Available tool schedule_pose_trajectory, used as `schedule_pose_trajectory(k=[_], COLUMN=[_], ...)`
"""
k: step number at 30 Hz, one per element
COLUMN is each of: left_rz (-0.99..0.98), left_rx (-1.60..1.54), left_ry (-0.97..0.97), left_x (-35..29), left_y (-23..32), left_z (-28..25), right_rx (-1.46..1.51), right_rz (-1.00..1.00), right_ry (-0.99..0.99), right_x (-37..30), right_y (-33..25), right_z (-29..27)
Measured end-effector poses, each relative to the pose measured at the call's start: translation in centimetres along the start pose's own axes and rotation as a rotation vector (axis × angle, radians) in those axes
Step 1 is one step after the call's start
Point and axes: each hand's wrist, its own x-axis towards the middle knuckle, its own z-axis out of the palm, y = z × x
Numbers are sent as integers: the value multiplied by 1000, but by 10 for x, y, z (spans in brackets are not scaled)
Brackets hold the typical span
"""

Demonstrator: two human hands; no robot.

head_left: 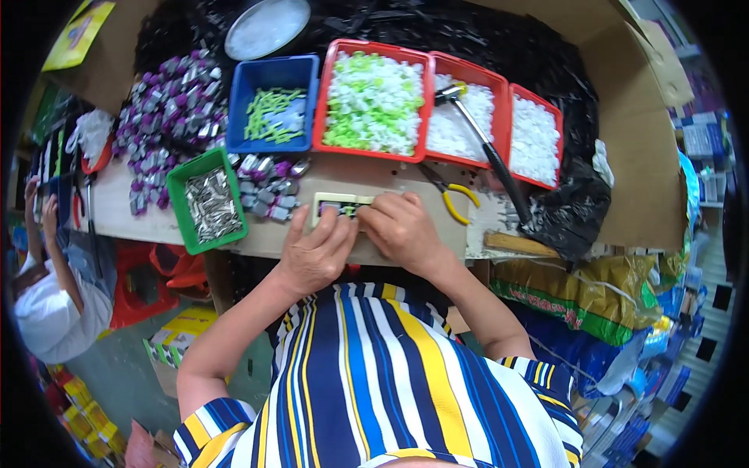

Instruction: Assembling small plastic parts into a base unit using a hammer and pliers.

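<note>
A small cream rectangular frame lies at the front of the bench, with purple, green and dark bits inside it. My left hand is closed at its left end, thumb along the side and fingertips over the inside. At the frame's right end my right hand has its fingers pinched together; whatever is between them is hidden. Just left of the frame are grey and purple small parts. Beyond those, a green bin holds small metal pieces.
Behind stand a blue bin with light-green sticks and red bins of white and green pieces. A hammer leans across the red bins. Yellow-handled pliers lie right of my hands. Another person works at far left.
</note>
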Motion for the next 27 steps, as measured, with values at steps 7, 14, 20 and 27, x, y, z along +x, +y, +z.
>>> schedule_pose_trajectory(k=[7,14,20,27], left_rz=[-25,-168,-382,-763], left_rx=[-39,-256,-274,-93], left_ry=[-17,18,178,119], left_x=[2,5,-1,-32], left_y=[0,-2,-29,-91], left_z=[1,-10,-47,-74], right_rx=[63,-307,-419,-576], right_rz=[50,455,515,506], right_ry=[-22,134,-105,-202], right_x=[9,-11,-16,-8], right_y=[12,116,168,169], right_z=[-62,-154,-144,-152])
